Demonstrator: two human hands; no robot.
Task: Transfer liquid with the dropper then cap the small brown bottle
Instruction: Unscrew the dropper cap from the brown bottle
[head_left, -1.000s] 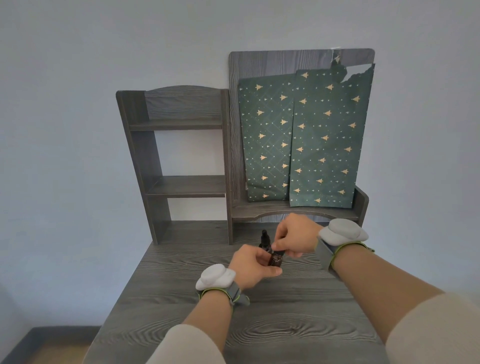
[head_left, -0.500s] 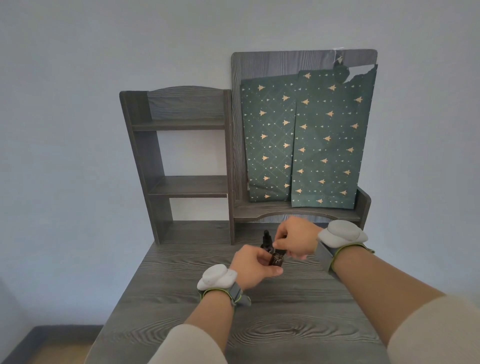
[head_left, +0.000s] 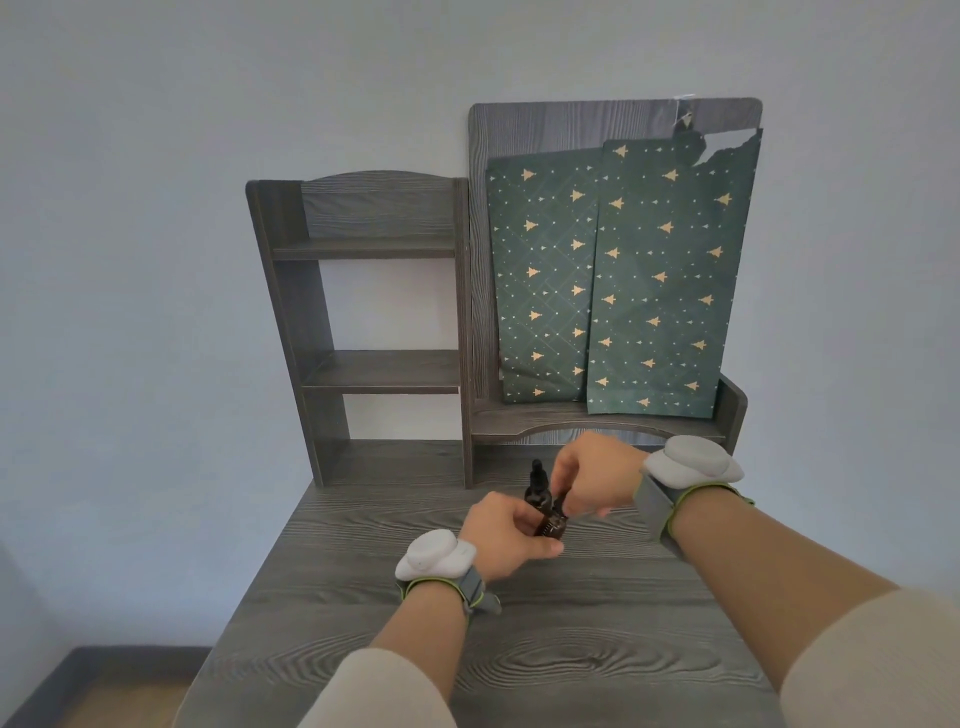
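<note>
The left hand (head_left: 506, 535) grips a small brown bottle (head_left: 707, 526) just above the surface (head_left: 571, 649). The right hand (head_left: 597, 475) pinches something dark at its mouth, cap or dropper, too small to tell. A second dark bottle with dropper top (head_left: 693, 480) stands just behind both hands. Likely late: capping looks underway, not finished.

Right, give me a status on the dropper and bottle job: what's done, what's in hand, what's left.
Done: I cannot tell whether liquid was transferred; the fingers hide it. In hand: the left hand grips the small brown bottle while the right hand pinches at its top, apparently fitting or turning the cap. A dropper bottle stands just behind on the desk. Left: finish capping, then let go.
</note>
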